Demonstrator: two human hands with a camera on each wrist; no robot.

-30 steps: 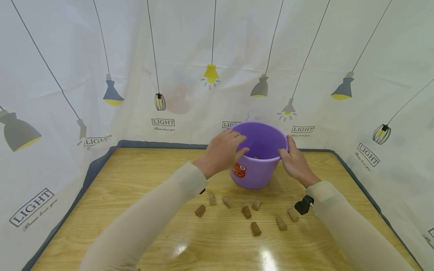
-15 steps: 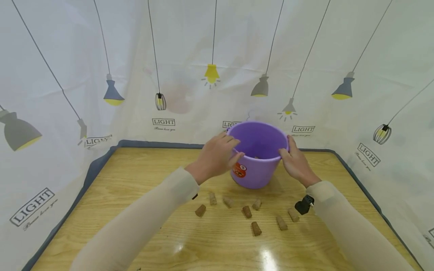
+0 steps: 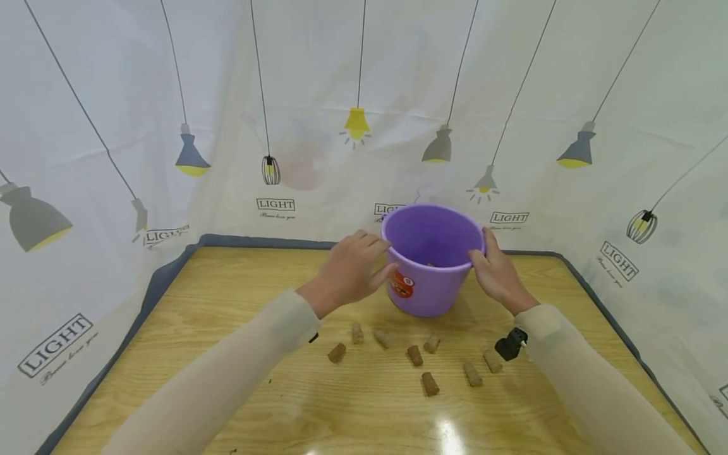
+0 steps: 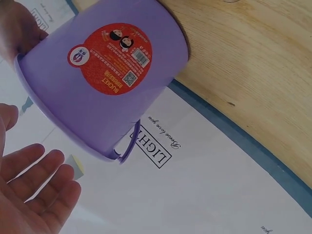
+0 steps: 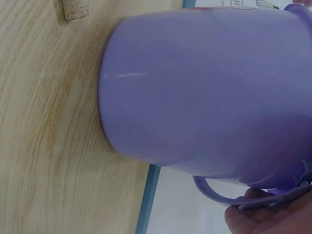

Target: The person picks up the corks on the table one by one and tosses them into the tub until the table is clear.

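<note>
A purple plastic bucket (image 3: 429, 294) with a red label stands tilted toward me on the wooden table. My right hand (image 3: 496, 272) grips its right rim, thumb inside; the right wrist view has those fingers (image 5: 239, 222) at the side handle (image 5: 214, 194). Just left of the rim is my left hand (image 3: 354, 268), holding nothing, its fingers loosely spread in the left wrist view and apart from the bucket (image 4: 68, 97). Several corks, brown ones (image 3: 430, 384) and pale ones (image 3: 471, 374), lie in front of the bucket. A small pale bit (image 3: 431, 265) shows inside it.
The wooden table (image 3: 227, 303) has a dark blue edge (image 3: 267, 242) along the back and sides. White sheeting (image 3: 318, 76) printed with lamps surrounds it behind and on both sides. A black device (image 3: 510, 344) sits at the right wrist.
My left hand has drawn back to the left, from over the bucket's mouth to just outside the rim. The right hand, the bucket and the corks on the table stay put.
</note>
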